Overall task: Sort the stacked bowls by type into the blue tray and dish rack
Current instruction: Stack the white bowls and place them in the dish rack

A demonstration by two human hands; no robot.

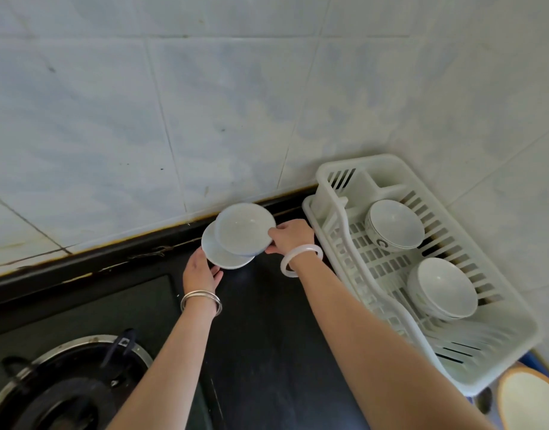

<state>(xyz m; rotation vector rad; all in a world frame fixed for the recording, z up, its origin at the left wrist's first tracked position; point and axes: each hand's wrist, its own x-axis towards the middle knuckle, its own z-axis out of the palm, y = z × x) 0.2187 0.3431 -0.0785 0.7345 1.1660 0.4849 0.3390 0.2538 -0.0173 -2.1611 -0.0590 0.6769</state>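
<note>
Two white bowls overlap at the back of the dark counter. My right hand [290, 235] grips the right rim of the upper bowl [243, 228], which is tilted and shifted off the lower bowl [219, 256]. My left hand [202, 271] steadies the lower bowl at its left edge. To the right stands the white dish rack [329, 178], holding a patterned white bowl [394, 225] at the back and a short stack of plain white bowls [442, 287] nearer me. A bit of the blue tray [532, 360] shows at the bottom right, with an orange-rimmed bowl [530, 398] on it.
A gas stove burner [68, 383] fills the lower left. The dark countertop [267, 321] runs between stove and rack. A tiled wall [205, 103] rises directly behind the bowls and wraps around the rack's right side.
</note>
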